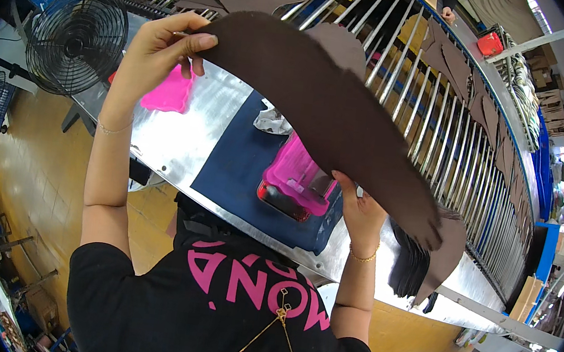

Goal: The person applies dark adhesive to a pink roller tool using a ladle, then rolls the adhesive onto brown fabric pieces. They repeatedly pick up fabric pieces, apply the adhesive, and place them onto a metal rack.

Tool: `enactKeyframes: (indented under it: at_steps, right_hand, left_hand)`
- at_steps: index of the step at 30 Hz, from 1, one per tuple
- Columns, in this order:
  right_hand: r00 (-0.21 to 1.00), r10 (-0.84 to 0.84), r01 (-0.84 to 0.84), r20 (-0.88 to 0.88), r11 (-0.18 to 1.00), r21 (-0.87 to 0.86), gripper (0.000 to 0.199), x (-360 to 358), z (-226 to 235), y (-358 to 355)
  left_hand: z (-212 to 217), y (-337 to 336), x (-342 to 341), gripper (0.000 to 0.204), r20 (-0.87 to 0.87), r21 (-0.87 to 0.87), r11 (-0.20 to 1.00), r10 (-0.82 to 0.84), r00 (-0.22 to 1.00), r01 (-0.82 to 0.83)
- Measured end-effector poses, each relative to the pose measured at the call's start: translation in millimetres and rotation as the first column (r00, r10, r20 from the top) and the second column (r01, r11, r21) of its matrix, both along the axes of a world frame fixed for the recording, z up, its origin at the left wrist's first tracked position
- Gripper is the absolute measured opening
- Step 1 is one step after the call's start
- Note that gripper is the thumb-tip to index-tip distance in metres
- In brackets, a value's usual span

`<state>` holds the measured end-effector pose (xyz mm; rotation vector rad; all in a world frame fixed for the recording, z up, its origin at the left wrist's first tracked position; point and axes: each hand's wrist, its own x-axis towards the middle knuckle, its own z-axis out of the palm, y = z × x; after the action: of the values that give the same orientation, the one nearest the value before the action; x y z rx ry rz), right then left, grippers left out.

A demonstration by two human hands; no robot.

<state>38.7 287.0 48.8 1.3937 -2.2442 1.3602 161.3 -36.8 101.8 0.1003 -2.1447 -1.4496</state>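
presently: left hand (161,47), raised, fingers and thumb pinched on the upper end of a long curved dark brown leather piece (324,111). right hand (361,209), under the lower stretch of the same piece, fingers curled up against its edge; how firm the hold is, cannot tell. piece: held in the air between both hands, slanting over the metal worktable (182,137), its far lower tip drooping unsupported past the right hand.
below it: dark blue mat (235,164), pink moulded block (300,171) on the mat, a second pink shape (166,93) near the left wrist. stack of dark cut pieces (425,262) at the table's right end. roller rack (442,111) behind, more brown pieces draped on it. black fan (78,38) to the left.
risks, judged: the free tip may snag the stack and drag pieces off; the thin pinch may slip and drop the piece onto the pink block; the sag may crease it.
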Motion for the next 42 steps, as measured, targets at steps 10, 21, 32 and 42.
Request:
enactKeyframes:
  at_steps: [10, 21, 32, 42]
  right_hand:
    - [0.977, -0.211, 0.182, 0.033, 0.903, 0.39, 0.024, 11, -14, 95]
    - [0.746, -0.601, 0.426, 0.288, 0.762, 0.487, 0.013, 39, 28, 243]
    - [0.67, -0.634, 0.691, 0.386, 0.723, -0.014, 0.018, -43, 116, 184]
    - [0.27, 0.309, 0.253, 0.912, 0.891, -0.377, 0.025, -184, -44, -49]
  left_hand:
    - [-37, 56, -52, 0.011, 0.347, -0.142, 0.943, -0.237, 0.907, 0.301]
    - [-46, 152, -99, 0.006, 0.169, -0.514, 0.676, -0.525, 0.834, 0.529]
    - [26, 148, -177, 0.013, -0.258, -0.591, 0.807, -0.176, 0.95, -0.011]
    - [-12, -9, -90, 0.034, -0.19, -0.147, 0.921, 0.331, 0.924, -0.36]
